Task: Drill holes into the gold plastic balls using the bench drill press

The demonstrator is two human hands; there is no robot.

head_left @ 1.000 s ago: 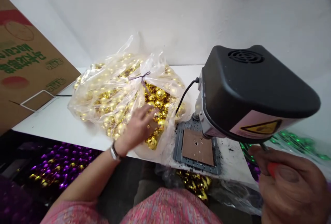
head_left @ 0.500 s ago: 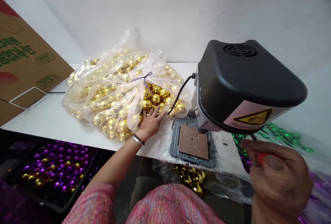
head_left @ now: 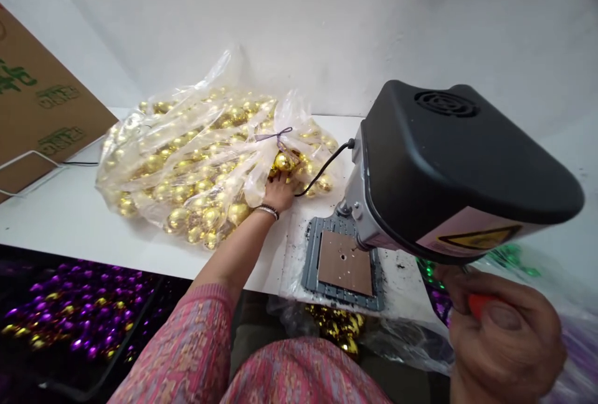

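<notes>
My left hand (head_left: 279, 195) reaches into the opening of a clear plastic bag (head_left: 219, 173) full of shiny gold balls. Its fingers stretch forward among the balls, just below a gold ball (head_left: 283, 161) at the opening; the fingertips are hidden. A purple tie (head_left: 275, 135) is knotted round the bag's neck. At the right, my right hand (head_left: 507, 329) is closed round a lever handle with a red end (head_left: 479, 305), under a black-housed bench drill (head_left: 467, 149). Below the drill, a brown plate (head_left: 346, 264) with a small hole lies on the grey slotted base (head_left: 311, 267).
A cardboard box (head_left: 47, 99) stands at the left with a white wire frame (head_left: 32, 154) before it. Below the table (head_left: 140, 236) sits a bin of purple and gold balls (head_left: 93, 310). Gold balls (head_left: 339, 326) lie below the table's front edge; green ones (head_left: 509, 258) sit behind my right hand. A black cable (head_left: 327, 167) runs from the drill.
My left hand has moved forward, deeper among the gold balls, and its fingers show less. My right hand keeps its grip on the handle. The view has shifted slightly.
</notes>
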